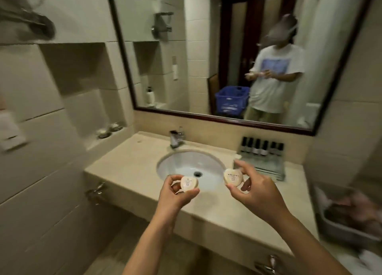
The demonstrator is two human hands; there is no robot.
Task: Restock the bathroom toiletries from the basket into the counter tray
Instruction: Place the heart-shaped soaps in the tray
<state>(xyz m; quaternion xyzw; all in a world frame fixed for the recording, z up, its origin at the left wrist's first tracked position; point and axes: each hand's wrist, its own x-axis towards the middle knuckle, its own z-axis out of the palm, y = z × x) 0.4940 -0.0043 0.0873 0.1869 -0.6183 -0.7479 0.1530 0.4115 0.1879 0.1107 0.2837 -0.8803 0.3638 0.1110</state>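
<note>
My left hand (175,194) pinches a small round cream soap packet (189,183) between thumb and fingers, held over the front rim of the sink. My right hand (254,190) pinches a second round soap packet (233,177) the same way, a little higher and to the right. The glass counter tray (277,171) stands at the back right of the counter, just beyond my right hand, with a row of several dark-capped bottles (261,147) along its back. A blue basket (231,101) shows only as a reflection in the mirror.
The oval sink (186,165) with its chrome tap (176,138) sits mid-counter. Small soap dishes (109,130) rest in the left wall niche. A grey bin (349,221) of crumpled cloth stands at the right. A large framed mirror (227,117) hangs above.
</note>
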